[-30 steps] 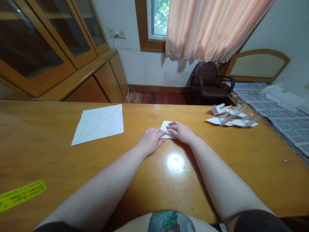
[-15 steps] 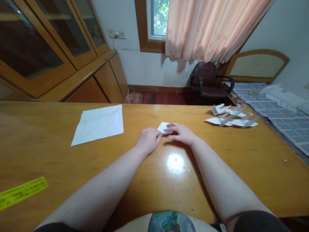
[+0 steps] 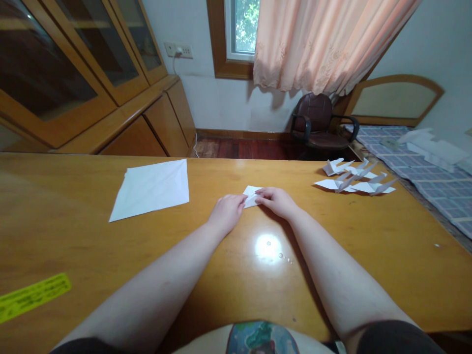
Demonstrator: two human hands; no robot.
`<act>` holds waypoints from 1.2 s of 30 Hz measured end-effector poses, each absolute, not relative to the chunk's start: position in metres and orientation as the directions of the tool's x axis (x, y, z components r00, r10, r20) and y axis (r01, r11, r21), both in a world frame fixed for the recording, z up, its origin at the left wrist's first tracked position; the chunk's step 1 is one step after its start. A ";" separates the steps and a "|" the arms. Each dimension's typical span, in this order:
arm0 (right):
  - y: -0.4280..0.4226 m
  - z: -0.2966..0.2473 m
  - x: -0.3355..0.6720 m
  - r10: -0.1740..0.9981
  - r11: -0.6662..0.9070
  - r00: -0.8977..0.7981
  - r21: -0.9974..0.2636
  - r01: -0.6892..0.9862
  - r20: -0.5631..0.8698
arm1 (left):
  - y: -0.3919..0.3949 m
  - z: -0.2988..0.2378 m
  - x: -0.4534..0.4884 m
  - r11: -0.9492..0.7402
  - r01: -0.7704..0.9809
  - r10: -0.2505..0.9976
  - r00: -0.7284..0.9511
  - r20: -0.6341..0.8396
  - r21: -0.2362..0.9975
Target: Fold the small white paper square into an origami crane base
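Head view, hands [image 3: 226, 214] [image 3: 278, 202] on paper [image 3: 251, 200], label [image 3: 35, 297] seemingly illegible

One folded paper [image 3: 251, 200], one flat sheet [image 3: 153, 191], one chair [image 3: 315, 118], seemingly four paper birds [image 3: 336, 185].

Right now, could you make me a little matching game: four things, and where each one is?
1. Folded paper
2. Larger sheet
3. Paper birds
4. Yellow strip

A. Grouped on the right of the table, near its far edge
B. At the picture's lower left
C. Between the left hand and right hand
D. Flat on the table's far left half

Pairs: 1-C, 2-D, 3-A, 4-B
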State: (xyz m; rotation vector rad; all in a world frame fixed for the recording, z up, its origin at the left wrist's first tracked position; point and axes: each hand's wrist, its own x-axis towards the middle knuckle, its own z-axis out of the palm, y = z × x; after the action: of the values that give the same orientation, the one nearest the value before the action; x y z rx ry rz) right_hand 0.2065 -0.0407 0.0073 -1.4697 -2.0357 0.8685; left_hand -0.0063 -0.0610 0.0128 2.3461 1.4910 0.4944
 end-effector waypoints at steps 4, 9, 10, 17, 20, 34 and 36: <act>-0.041 0.009 0.205 0.967 0.174 -0.256 -0.719 0.673 -0.006 | -0.058 0.011 -0.009 -0.391 0.798 0.919 0.364 0.149 0.459; -0.041 0.008 0.204 0.970 0.179 -0.241 -0.693 0.698 0.008 | -0.082 0.022 0.002 -0.557 0.787 0.830 0.515 0.216 0.265; -0.041 0.008 0.204 0.970 0.184 -0.244 -0.685 0.705 0.010 | -0.090 0.023 0.007 -0.605 0.767 0.796 0.570 0.204 0.215; -0.041 0.011 0.202 0.968 0.209 -0.250 -0.637 0.742 0.027 | -0.124 0.009 0.026 -0.691 0.719 0.719 0.694 -0.022 0.077; -0.041 0.012 0.202 0.967 0.217 -0.254 -0.635 0.741 0.034 | -0.120 0.005 0.024 -0.690 0.718 0.715 0.696 -0.072 0.087; -0.041 0.012 0.203 0.968 0.219 -0.248 -0.630 0.745 0.042 | -0.126 0.014 0.025 -0.672 0.732 0.730 0.680 -0.066 0.110; -0.041 0.012 0.203 0.968 0.220 -0.249 -0.634 0.742 0.045 | -0.127 0.013 0.026 -0.662 0.741 0.738 0.671 -0.076 0.113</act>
State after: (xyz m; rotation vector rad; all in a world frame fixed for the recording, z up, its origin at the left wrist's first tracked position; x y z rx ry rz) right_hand 0.2030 -0.0411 0.0121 -1.5761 -2.0668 0.6987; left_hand 0.0255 -0.1275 0.0134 2.7472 1.2219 -0.0346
